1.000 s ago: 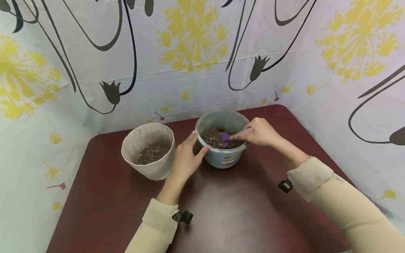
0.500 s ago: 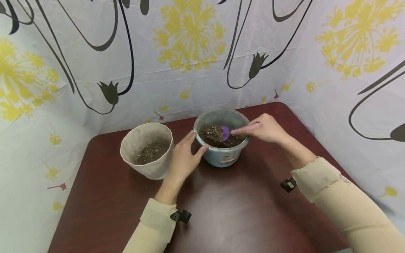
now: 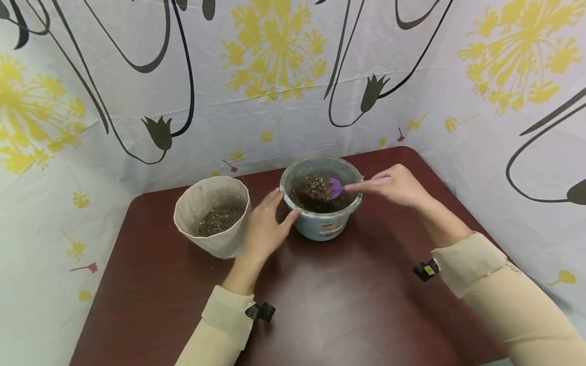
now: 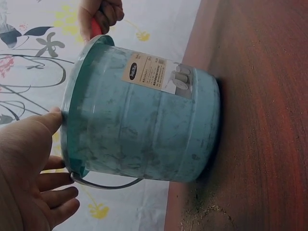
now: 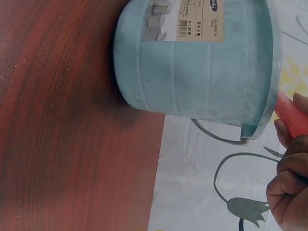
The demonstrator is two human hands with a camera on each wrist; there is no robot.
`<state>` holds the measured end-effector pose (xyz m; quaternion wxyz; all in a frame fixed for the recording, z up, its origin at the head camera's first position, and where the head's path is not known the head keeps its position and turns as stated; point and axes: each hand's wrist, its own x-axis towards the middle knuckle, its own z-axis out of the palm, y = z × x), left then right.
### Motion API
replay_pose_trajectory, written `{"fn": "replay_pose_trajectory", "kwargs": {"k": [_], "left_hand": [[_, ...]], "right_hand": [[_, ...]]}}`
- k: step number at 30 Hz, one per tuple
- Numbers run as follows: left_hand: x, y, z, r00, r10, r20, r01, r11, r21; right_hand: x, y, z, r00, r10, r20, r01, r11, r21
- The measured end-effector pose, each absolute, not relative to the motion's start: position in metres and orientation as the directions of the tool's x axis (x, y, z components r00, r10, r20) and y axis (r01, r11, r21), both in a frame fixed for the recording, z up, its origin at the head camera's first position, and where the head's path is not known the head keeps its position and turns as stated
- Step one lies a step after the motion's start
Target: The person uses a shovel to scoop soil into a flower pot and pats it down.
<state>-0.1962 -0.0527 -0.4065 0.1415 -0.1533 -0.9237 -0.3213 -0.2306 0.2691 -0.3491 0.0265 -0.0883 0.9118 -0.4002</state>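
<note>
A blue-green bucket (image 3: pixel 316 229) of dark soil stands toward the back of the table. My left hand (image 3: pixel 265 229) rests at its near-left rim, thumb and fingers spread; in the left wrist view the thumb tip meets the rim (image 4: pixel 72 103) and the fingers lie by the wire handle (image 4: pixel 106 185). With my right hand (image 3: pixel 403 187) I grip the pink handle of a small trowel (image 3: pixel 337 188), its purple blade mostly covered by a heap of soil (image 3: pixel 316 187) within the bucket's mouth. The right wrist view shows my fingers curled round that handle (image 5: pixel 291 115).
Left of the bucket is an off-white pot (image 3: pixel 231 246) with a wavy rim and some soil (image 3: pixel 222 220) at its bottom. Both stand on a dark red table (image 3: pixel 311 305). A flower-printed cloth (image 3: pixel 293 122) rises behind and beside it. Crumbs (image 4: pixel 209 214) lie near the bucket.
The trowel has come up out of the soil with a heap on its blade, and my right hand has shifted right and slightly up. My left hand stays at the rim.
</note>
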Motion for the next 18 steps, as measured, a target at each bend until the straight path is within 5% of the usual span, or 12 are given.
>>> {"fn": "replay_pose_trajectory", "kwargs": {"k": [18], "left_hand": [[-0.193,-0.068,-0.389,-0.903,0.194,0.384,0.389,0.747,0.539]], "right_hand": [[-0.234,0.259,-0.332,-0.975,-0.211,0.065,-0.183,0.605,-0.775]]}}
